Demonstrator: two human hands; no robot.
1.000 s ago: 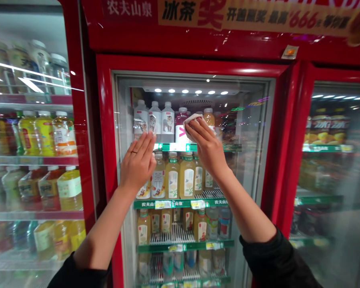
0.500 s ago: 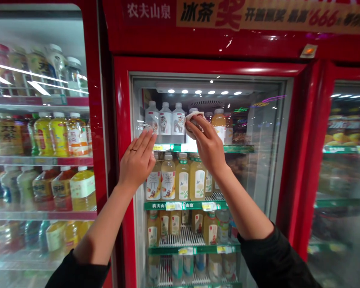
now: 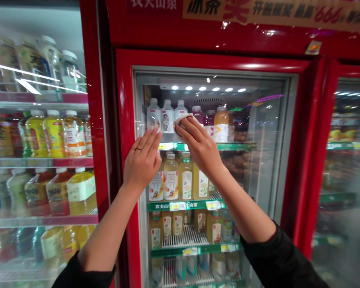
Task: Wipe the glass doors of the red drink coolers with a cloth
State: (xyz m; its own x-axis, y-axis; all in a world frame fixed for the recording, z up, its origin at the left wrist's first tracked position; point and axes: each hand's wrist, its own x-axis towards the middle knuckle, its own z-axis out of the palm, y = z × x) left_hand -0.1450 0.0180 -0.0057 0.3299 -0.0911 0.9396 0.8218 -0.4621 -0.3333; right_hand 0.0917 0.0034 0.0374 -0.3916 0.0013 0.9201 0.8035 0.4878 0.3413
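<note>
My left hand [image 3: 142, 158] lies flat with fingers stretched against the left part of the glass door [image 3: 258, 168], a dark ring on one finger. To its right, my right hand [image 3: 199, 144] presses a white cloth [image 3: 184, 117] to the same glass, fingers bent over it. Behind the pane, white bottles [image 3: 168, 116] with animal pictures stand on the top shelf, the third partly hidden by the cloth. An orange drink bottle [image 3: 221, 124] stands right of my right hand. Tea bottles [image 3: 171, 178] fill the shelf below.
A red door frame [image 3: 210, 60] surrounds the glass. On the left another cooler [image 3: 91, 120] holds several rows of bottles, and at the right edge stands a further cooler door [image 3: 345, 180]. A small lit switch [image 3: 313, 47] sits above the frame.
My right hand has slid the cloth a little to the left across the glass, uncovering a purple bottle. My left hand stays at the left of the pane. The view has shifted slightly.
</note>
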